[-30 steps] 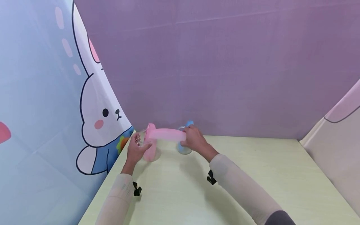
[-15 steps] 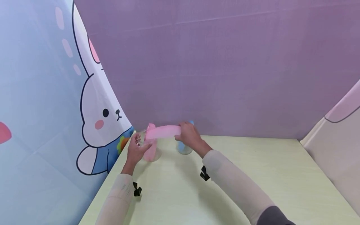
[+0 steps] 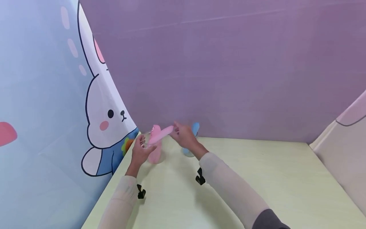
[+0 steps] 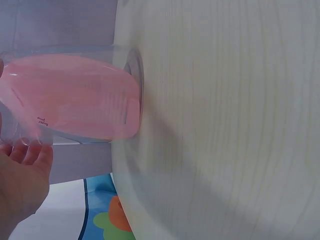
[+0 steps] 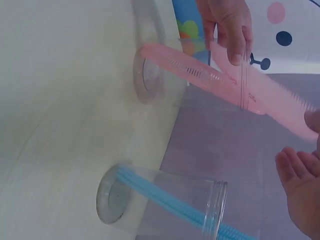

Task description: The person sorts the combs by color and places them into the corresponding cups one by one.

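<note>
My left hand grips the mouth of a clear jar standing upright on the table. Inside leans a pink comb, its toothed edge showing in the right wrist view. My right hand pinches the outer end of a second pink comb, which slants across the jar's mouth with its lower end at the rim. In the right wrist view, the thumb overlaps that comb's end while the other fingers stand apart from it. Behind the right hand, a blue comb leans inside another clear jar.
The pale wooden table runs to a purple cloth backdrop. On the left hangs a blue cloth printed with a white rabbit, close beside the left hand's jar. A whitish cloth borders the right side.
My right hand has moved left, and the held pink comb has swung from nearly level to a slant, its outer end raised. The left hand keeps its hold on the jar.
</note>
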The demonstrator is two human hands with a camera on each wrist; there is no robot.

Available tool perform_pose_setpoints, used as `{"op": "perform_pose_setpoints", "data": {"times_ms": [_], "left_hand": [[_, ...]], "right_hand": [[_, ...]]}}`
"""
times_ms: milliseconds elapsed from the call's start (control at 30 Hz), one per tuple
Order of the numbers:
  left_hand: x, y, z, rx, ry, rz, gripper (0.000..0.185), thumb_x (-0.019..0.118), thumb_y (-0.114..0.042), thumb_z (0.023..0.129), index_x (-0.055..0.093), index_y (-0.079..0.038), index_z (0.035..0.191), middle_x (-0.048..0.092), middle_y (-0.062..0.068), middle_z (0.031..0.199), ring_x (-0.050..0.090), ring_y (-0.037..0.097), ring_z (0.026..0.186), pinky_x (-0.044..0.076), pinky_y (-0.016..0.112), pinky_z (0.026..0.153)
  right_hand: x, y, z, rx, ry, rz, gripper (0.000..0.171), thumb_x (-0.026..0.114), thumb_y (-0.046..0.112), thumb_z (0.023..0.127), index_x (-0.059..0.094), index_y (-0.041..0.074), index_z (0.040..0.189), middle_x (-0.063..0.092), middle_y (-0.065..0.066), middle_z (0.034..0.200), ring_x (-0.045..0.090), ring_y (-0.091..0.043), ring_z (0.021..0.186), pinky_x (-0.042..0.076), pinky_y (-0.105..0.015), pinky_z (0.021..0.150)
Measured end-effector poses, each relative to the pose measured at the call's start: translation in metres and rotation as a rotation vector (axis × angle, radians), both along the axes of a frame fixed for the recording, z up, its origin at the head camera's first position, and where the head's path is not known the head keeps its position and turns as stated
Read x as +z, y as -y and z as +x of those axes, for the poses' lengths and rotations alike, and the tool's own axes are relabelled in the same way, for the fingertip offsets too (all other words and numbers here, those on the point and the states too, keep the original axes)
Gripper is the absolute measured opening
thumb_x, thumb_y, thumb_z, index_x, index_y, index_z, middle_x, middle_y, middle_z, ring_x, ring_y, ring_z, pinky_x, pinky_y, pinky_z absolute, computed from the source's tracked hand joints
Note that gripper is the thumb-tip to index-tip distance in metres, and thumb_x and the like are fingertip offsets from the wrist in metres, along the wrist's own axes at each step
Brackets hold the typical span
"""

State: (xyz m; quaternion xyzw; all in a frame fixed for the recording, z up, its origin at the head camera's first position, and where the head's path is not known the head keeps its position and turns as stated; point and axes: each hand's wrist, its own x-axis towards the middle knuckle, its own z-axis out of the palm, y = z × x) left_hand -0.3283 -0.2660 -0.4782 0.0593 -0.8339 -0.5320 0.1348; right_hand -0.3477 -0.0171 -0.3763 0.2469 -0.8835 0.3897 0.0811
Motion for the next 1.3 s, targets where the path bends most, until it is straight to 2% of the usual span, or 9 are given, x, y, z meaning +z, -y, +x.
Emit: {"op": "perform_pose_setpoints", "data": {"times_ms": [100, 200, 267, 367, 467, 633, 800, 1000, 1300], "left_hand": [[0.0, -0.001, 0.0, 0.0, 0.006, -0.005, 0.096, 0.081, -0.046, 0.084, 0.028, -0.015, 0.158, 0.038, 0.013, 0.162, 0.038, 0.038, 0.148, 0.037, 0.058, 0.119], [0.002, -0.002, 0.001, 0.004, -0.006, -0.012, 0.096, 0.081, -0.048, 0.084, 0.029, -0.015, 0.157, 0.038, 0.013, 0.162, 0.038, 0.037, 0.148, 0.038, 0.057, 0.118], [0.003, -0.002, 0.001, 0.007, -0.015, -0.015, 0.096, 0.082, -0.047, 0.084, 0.029, -0.015, 0.157, 0.038, 0.013, 0.162, 0.038, 0.037, 0.147, 0.038, 0.057, 0.118], [0.004, -0.002, 0.002, 0.014, -0.01, -0.009, 0.094, 0.082, -0.043, 0.085, 0.029, -0.014, 0.157, 0.038, 0.013, 0.162, 0.038, 0.037, 0.147, 0.038, 0.056, 0.119], [0.004, -0.001, 0.003, 0.018, 0.001, -0.003, 0.093, 0.082, -0.041, 0.085, 0.029, -0.014, 0.157, 0.038, 0.013, 0.162, 0.038, 0.037, 0.147, 0.038, 0.056, 0.119], [0.001, 0.001, 0.004, 0.012, 0.005, -0.003, 0.095, 0.081, -0.044, 0.085, 0.028, -0.015, 0.158, 0.037, 0.013, 0.162, 0.038, 0.038, 0.147, 0.038, 0.057, 0.118], [0.0, 0.003, 0.004, 0.013, 0.003, -0.005, 0.096, 0.081, -0.045, 0.085, 0.027, -0.014, 0.158, 0.037, 0.014, 0.162, 0.038, 0.039, 0.147, 0.039, 0.058, 0.118], [-0.003, 0.001, 0.003, 0.012, -0.004, -0.001, 0.097, 0.082, -0.045, 0.084, 0.028, -0.014, 0.159, 0.037, 0.014, 0.162, 0.038, 0.038, 0.147, 0.038, 0.056, 0.119], [-0.003, -0.006, -0.001, 0.0, -0.03, -0.007, 0.098, 0.083, -0.048, 0.083, 0.03, -0.012, 0.157, 0.039, 0.014, 0.162, 0.04, 0.038, 0.147, 0.038, 0.055, 0.119]], "right_hand": [[-0.002, -0.001, 0.001, 0.074, 0.089, 0.04, 0.071, 0.065, 0.027, 0.101, 0.031, 0.009, 0.16, 0.055, -0.012, 0.151, 0.06, -0.028, 0.132, 0.057, -0.04, 0.101], [-0.003, -0.003, 0.001, 0.076, 0.091, 0.022, 0.069, 0.064, 0.025, 0.101, 0.032, 0.009, 0.16, 0.054, -0.014, 0.151, 0.058, -0.029, 0.134, 0.056, -0.043, 0.103], [-0.005, -0.003, 0.0, 0.064, 0.074, -0.003, 0.061, 0.065, 0.024, 0.101, 0.041, 0.007, 0.155, 0.059, -0.014, 0.145, 0.062, -0.028, 0.129, 0.057, -0.042, 0.101], [-0.007, -0.003, 0.0, 0.058, 0.035, -0.027, 0.045, 0.067, 0.024, 0.099, 0.057, 0.003, 0.138, 0.068, -0.014, 0.131, 0.068, -0.026, 0.117, 0.059, -0.039, 0.097], [-0.009, 0.001, 0.002, 0.033, -0.017, -0.047, 0.031, 0.068, 0.026, 0.098, 0.066, 0.004, 0.12, 0.073, -0.011, 0.113, 0.071, -0.022, 0.103, 0.06, -0.034, 0.091], [-0.004, 0.013, 0.009, -0.034, -0.056, -0.123, 0.026, 0.068, 0.03, 0.098, 0.072, 0.008, 0.113, 0.075, -0.004, 0.096, 0.067, -0.016, 0.085, 0.058, -0.027, 0.076], [0.002, 0.024, 0.013, -0.096, -0.045, -0.149, 0.023, 0.067, 0.029, 0.099, 0.075, 0.01, 0.108, 0.076, -0.003, 0.091, 0.062, -0.012, 0.075, 0.052, -0.021, 0.065], [0.0, 0.025, 0.011, -0.15, -0.01, -0.154, 0.018, 0.065, 0.022, 0.099, 0.077, 0.009, 0.103, 0.075, -0.004, 0.089, 0.064, -0.014, 0.076, 0.055, -0.025, 0.071], [-0.008, 0.01, 0.009, -0.118, 0.006, -0.115, 0.02, 0.062, 0.021, 0.1, 0.077, 0.009, 0.108, 0.076, -0.004, 0.097, 0.066, -0.015, 0.084, 0.058, -0.029, 0.079]]}}
